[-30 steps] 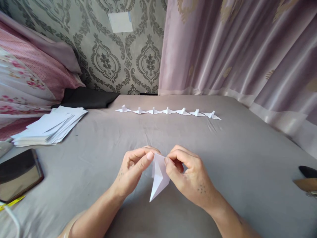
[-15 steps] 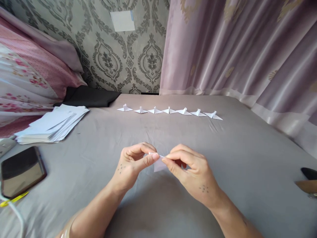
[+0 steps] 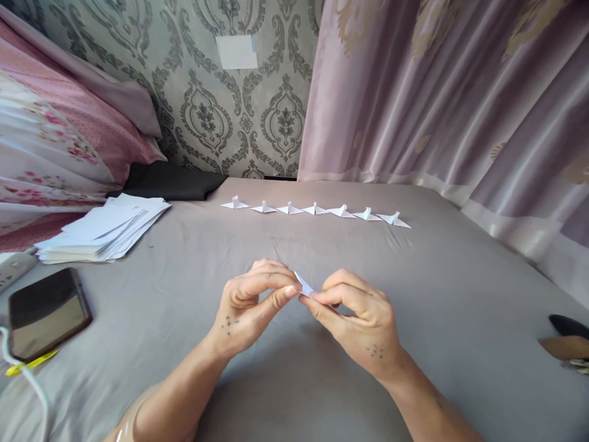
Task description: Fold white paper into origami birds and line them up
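A small folded piece of white paper (image 3: 304, 285) is held up between my two hands, above the grey cloth-covered surface (image 3: 285, 374). My left hand (image 3: 257, 304) pinches its left side between thumb and fingers. The lower right corner is pinched by the thumb and forefinger of my right hand (image 3: 356, 316). My fingers hide part of the paper, so its full shape cannot be made out. Beyond my hands, several folded white paper figures (image 3: 315, 209) stand in a row, their pointed sides spread flat and a narrow part sticking up.
To the left lie a stack of white paper sheets (image 3: 99, 236), a phone (image 3: 48, 316), a yellow object (image 3: 32, 362), a white cable (image 3: 27, 380) and a power strip (image 3: 13, 270). Black folded cloth (image 3: 170, 181) rests at the back. A brown object (image 3: 564, 347) sits at the right edge.
The paper between my fingers has turned: it showed a thin edge with a flap hanging below, and now a slanted pointed face shows. The whole view has shifted slightly.
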Demonstrator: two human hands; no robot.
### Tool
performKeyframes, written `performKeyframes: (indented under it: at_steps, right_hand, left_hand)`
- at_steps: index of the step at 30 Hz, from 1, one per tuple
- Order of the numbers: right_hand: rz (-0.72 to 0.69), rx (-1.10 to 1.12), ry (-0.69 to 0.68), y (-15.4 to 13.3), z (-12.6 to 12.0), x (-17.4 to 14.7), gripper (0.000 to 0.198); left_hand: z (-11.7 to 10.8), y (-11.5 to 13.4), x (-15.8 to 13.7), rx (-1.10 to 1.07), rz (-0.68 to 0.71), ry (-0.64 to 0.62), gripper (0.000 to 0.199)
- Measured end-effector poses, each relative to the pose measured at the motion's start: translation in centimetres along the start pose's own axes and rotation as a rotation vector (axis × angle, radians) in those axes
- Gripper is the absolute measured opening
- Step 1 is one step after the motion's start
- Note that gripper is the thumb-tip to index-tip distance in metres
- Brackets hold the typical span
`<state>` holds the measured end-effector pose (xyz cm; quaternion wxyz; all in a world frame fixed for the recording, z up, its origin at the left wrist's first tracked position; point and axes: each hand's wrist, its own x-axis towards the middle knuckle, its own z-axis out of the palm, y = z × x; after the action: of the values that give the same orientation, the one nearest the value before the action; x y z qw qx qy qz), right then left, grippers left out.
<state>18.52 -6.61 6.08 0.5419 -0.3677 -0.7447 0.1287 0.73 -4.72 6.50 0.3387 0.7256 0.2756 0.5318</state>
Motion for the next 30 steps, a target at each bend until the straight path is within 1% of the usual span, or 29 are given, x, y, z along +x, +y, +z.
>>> performKeyframes:
  at_steps: [3,5,7,9,10,11,12,14,16,18,20,26,28,30]
  right_hand:
    - [-0.136,-0.110,0.016,0.3,0.1,-0.3,0.014]
    - [-0.248,-0.232,0.029,0.7,0.0,-0.6,0.026]
    - [-0.323,-0.323,0.029,1.2,-0.1,-0.9,0.039]
    - [-0.359,-0.364,0.021,1.6,-0.2,-1.3,0.046]
    - [-0.372,-0.376,0.022,1.8,-0.2,-1.4,0.047]
    - [-0.385,-0.390,0.023,2.0,-0.3,-1.4,0.047]
    - [-0.398,-0.406,0.023,2.1,-0.3,-1.4,0.047]
    - [-0.419,-0.433,0.014,2.1,-0.4,-1.3,0.044]
    - [-0.425,-0.438,-0.002,2.1,-0.4,-1.1,0.040]
    - [-0.412,-0.424,-0.010,2.1,-0.4,-0.9,0.039]
    - [-0.391,-0.408,-0.020,2.2,-0.4,-0.9,0.039]
    - [-0.364,-0.403,-0.081,2.3,-0.2,-0.8,0.039]
    - [-0.352,-0.398,-0.098,2.2,-0.2,-0.7,0.037]
    - [-0.357,-0.393,-0.101,2.1,-0.1,-0.7,0.036]
  left_hand:
    - [-0.1,0.2,0.0,-0.002,-0.004,0.022,0.016]
    - [0.0,0.2,0.0,-0.010,-0.075,0.087,0.015]
    - [0.1,0.0,-0.1,-0.042,-0.201,0.210,0.011]
    - [0.4,-0.5,-0.2,-0.135,-0.366,0.333,0.021]
    - [0.5,-0.7,-0.3,-0.219,-0.455,0.359,0.025]
    - [0.7,-0.9,-0.3,-0.322,-0.544,0.353,0.029]
    - [0.9,-1.1,-0.3,-0.431,-0.624,0.318,0.034]
    - [1.2,-1.3,-0.2,-0.604,-0.721,0.217,0.040]
    - [1.4,-1.2,-0.1,-0.666,-0.749,0.171,0.033]
    - [1.4,-1.1,-0.1,-0.651,-0.755,0.199,0.024]
    - [1.3,-1.0,-0.1,-0.617,-0.762,0.238,0.020]
    - [0.9,-1.2,0.1,-0.466,-0.842,0.223,0.026]
    - [0.9,-1.2,0.2,-0.467,-0.847,0.233,0.027]
    - [1.0,-1.2,0.2,-0.516,-0.837,0.244,0.027]
